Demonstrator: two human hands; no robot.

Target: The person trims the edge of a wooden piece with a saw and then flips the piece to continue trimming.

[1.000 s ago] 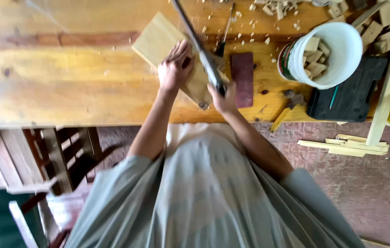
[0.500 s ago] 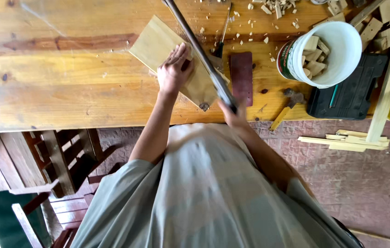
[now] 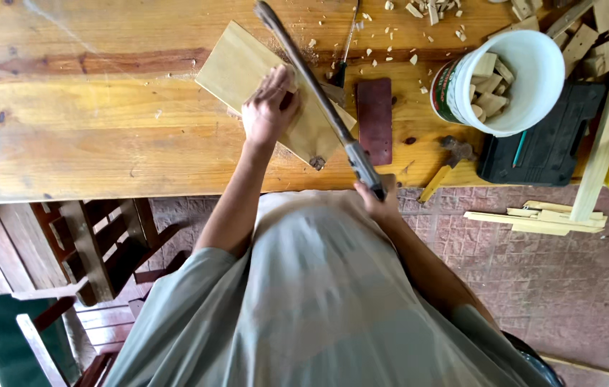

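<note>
- As the person stood at the wooden workbench [image 3: 68, 143], the left hand [image 3: 268, 107] lay palm-down, fingers spread, pressing on a pale wooden board [image 3: 243, 68] set at a slant near the bench's front edge.
- Right hand [image 3: 376, 201]: closed round the handle of a hand saw [image 3: 311, 86], held just off the bench edge; the long blade ran diagonally up across the board, close beside the left hand's fingers.
- Dark red-brown block [image 3: 374, 120]: flat on the bench, just right of the saw.
- White bucket [image 3: 534, 107]: upright, holding wood offcuts; black case [image 3: 541, 143] beside it.
- Hammer [image 3: 448, 161]: at the bench edge, handle overhanging.
- Wood chips [image 3: 426, 11]: scattered along the far side.
- Loose slats [image 3: 534, 215]: on the tiled floor below.
- Risk, as a judgement: the blade passed near the pressing fingers, so a jump or slip of the saw could reach them; the board, held by one hand alone, could pivot under the stroke; the hammer could be knocked off by vibration.
</note>
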